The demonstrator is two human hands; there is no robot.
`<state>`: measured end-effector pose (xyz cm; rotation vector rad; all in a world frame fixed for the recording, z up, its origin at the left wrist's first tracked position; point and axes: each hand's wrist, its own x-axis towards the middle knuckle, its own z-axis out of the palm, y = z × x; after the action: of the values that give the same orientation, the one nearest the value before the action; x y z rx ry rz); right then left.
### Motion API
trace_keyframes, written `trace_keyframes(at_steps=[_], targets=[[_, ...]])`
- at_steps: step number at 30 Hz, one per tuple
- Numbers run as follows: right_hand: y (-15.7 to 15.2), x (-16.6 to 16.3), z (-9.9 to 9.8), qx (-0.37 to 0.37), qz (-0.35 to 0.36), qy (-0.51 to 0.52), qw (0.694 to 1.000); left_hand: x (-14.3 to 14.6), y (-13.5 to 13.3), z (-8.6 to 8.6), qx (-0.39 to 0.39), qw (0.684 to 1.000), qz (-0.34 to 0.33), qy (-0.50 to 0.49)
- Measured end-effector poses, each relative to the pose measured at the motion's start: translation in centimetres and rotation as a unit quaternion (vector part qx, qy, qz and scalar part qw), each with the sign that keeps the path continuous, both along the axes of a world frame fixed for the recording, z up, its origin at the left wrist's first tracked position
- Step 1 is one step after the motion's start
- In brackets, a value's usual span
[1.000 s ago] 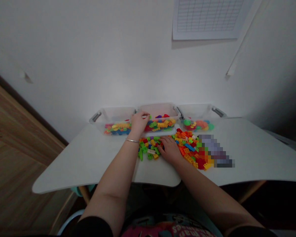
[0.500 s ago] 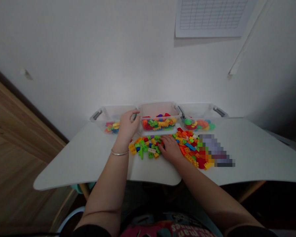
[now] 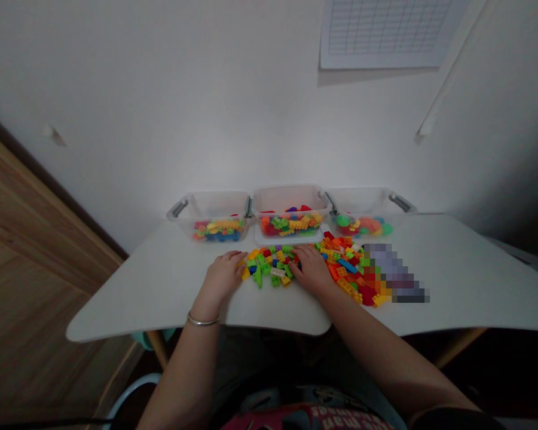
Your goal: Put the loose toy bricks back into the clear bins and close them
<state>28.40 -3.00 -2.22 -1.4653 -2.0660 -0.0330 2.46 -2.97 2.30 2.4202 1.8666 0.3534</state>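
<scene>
A heap of small coloured plastic bricks (image 3: pixel 341 266) lies on the white table (image 3: pixel 452 280), just in front of three clear plastic bins. My left hand (image 3: pixel 223 273) rests on the table at the heap's left edge, its fingers curled down onto the nearest bricks; whether it grips one is hidden. My right hand (image 3: pixel 311 269) lies in the middle of the heap with its fingers bent over some bricks, and what they hold cannot be seen. A silver bangle (image 3: pixel 202 321) circles my left wrist.
The left bin (image 3: pixel 213 210), middle bin (image 3: pixel 289 206) and right bin (image 3: pixel 367 209) stand side by side against the wall, each partly filled with bricks. A blurred patch (image 3: pixel 397 275) sits right of the heap. A wooden panel (image 3: pixel 31 263) stands to the left.
My left hand has drawn back from the bins at the rear down to the left edge of the brick heap. My right hand has stayed in the heap.
</scene>
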Motion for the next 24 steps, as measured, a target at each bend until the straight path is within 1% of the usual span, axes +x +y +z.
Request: trace_keyframes(at_steps=[2, 5, 7, 9, 12, 17, 20, 24], targets=[[0.0, 0.0, 0.0, -0.001, -0.002, 0.0, 1.0, 0.2, -0.1, 0.0, -0.008, 1.0, -0.002, 0.017], [0.0, 0.0, 0.1, -0.005, -0.003, -0.001, 1.0, 0.3, -0.5, 0.4, -0.011, 0.998, 0.039, 0.04], [-0.1, 0.0, 0.2, -0.01, -0.003, 0.0, 1.0, 0.2, -0.7, 0.8, -0.013, 0.997, 0.067, 0.029], [-0.1, 0.0, 0.3, -0.014, -0.002, -0.001, 1.0, 0.0, -0.8, 1.0, -0.015, 0.997, 0.078, -0.005], [-0.2, -0.1, 0.3, -0.011, -0.004, -0.005, 1.0, -0.5, -0.8, 1.2, -0.015, 0.997, 0.062, -0.036], [0.0, 0.0, -0.1, -0.002, -0.007, -0.008, 1.0, -0.6, -0.8, 0.7, -0.031, 0.998, 0.036, -0.029], [0.1, 0.0, -0.2, -0.001, -0.005, -0.008, 1.0, -0.3, -0.7, 0.3, -0.024, 0.998, 0.045, -0.023], [0.1, 0.1, -0.1, 0.0, -0.003, -0.006, 1.0, -0.1, -0.6, 0.2, -0.022, 0.997, 0.066, -0.043]])
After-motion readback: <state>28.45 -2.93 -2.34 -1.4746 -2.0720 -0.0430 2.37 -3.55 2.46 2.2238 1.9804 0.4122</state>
